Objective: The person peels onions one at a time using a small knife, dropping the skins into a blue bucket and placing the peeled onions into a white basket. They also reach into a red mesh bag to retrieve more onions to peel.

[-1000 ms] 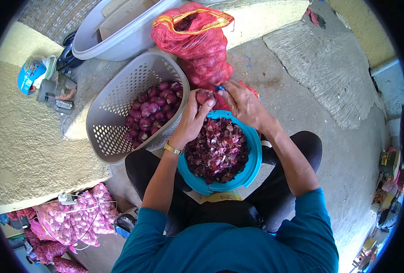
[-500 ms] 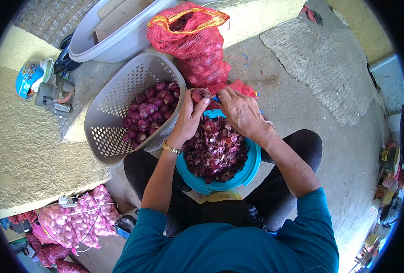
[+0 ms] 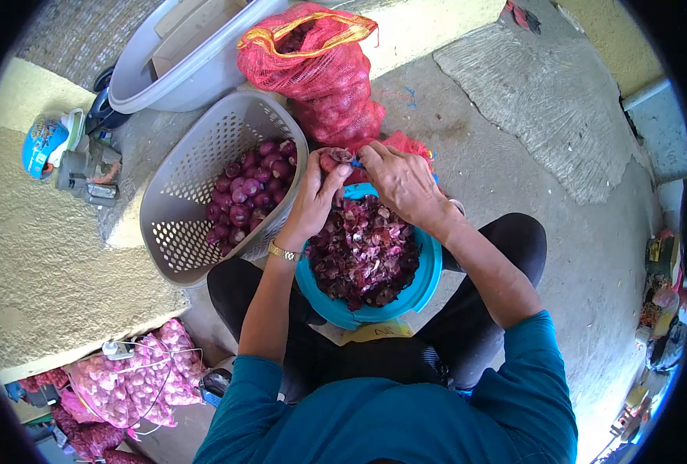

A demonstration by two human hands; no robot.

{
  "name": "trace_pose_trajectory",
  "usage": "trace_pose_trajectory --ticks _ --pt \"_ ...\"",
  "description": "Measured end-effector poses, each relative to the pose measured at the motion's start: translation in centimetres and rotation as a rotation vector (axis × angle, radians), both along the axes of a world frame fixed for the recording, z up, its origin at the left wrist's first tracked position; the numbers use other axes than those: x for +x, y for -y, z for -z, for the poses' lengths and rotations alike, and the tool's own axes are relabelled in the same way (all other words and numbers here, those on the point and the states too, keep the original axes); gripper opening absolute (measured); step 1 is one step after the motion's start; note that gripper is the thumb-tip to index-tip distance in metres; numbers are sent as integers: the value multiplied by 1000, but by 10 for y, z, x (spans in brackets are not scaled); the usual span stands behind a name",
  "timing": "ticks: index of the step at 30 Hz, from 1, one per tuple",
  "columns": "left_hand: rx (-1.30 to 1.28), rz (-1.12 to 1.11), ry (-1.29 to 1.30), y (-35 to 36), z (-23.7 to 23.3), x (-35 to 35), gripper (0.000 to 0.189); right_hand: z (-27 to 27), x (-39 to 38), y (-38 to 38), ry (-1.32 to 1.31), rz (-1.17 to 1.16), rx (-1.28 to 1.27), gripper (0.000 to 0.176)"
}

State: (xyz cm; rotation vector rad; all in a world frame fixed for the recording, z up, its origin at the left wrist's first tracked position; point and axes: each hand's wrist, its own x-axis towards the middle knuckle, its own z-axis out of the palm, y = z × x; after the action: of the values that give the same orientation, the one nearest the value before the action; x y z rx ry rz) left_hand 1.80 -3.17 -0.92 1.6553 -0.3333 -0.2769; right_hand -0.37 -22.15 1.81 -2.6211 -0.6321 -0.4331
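Grasping an onion (image 3: 331,160) in the left hand (image 3: 314,193), between thumb and fingers, just past the far-left rim of the tub (image 3: 434,271). Pinching a blue tool (image 3: 357,163), mostly hidden, in the bent fingers of the right hand (image 3: 407,185), likewise by the far rim of the tub, and holding it close up to the onion. Too covered to tell the exact contact.

Wearing a gold watch (image 3: 284,252) on the left wrist, beside the left rim of the tub. Inside the tub, a wide heap of loose skins (image 3: 367,251), dark purple to pale pink. Straddling the tub with both legs (image 3: 506,247), in black.

Left of the tub, a grey basket (image 3: 162,203) with a pile of purple onions (image 3: 251,185). Beyond the far rim of the tub, slightly left, a red net sack (image 3: 332,89), bulging, open at a yellow-edged mouth. Farther out, far-left of the tub, a pale bin (image 3: 181,97). Well apart, near-left of the tub, pink net bags (image 3: 138,371). Right of the tub, bare concrete floor (image 3: 583,255).
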Motion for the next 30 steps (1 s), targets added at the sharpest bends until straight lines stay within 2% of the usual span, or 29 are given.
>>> trace_pose_trajectory --ticks 4,6,9,17,19,20,22,23,24,26,27,28,30 --pt "-9 13 -2 2 -5 -2 39 2 0 0 37 25 -7 15" --pt "14 31 -18 1 -3 -2 32 4 0 -1 47 33 -20 15" --pt "-62 45 -78 2 1 -1 32 6 2 1 64 27 -33 16" --pt "10 140 -80 -1 -21 -14 37 -4 -2 10 18 -9 32 16" --pt "17 142 -117 -5 -17 -15 40 -1 1 8 64 14 125 10" --pt "53 139 -37 -8 -13 -13 41 -3 0 9 63 13 129 10" --pt "87 133 44 -10 -12 -13 43 -16 -4 13 -78 159 311 13" --pt "37 132 44 -8 -12 -14 44 -16 -2 13 -130 182 484 23" --pt "-14 131 43 -6 -11 -15 45 -16 -1 13 -131 181 482 23" --pt "0 155 71 -4 -13 -17 46 -17 0 12 -362 115 693 29" --pt "16 181 103 -3 -14 -17 46 -13 -1 7 -387 125 714 32" --pt "16 182 103 -3 -15 -17 46 -7 1 4 -387 126 714 32" --pt "38 234 12 -2 -15 -18 46 1 6 -1 -233 -62 751 32"
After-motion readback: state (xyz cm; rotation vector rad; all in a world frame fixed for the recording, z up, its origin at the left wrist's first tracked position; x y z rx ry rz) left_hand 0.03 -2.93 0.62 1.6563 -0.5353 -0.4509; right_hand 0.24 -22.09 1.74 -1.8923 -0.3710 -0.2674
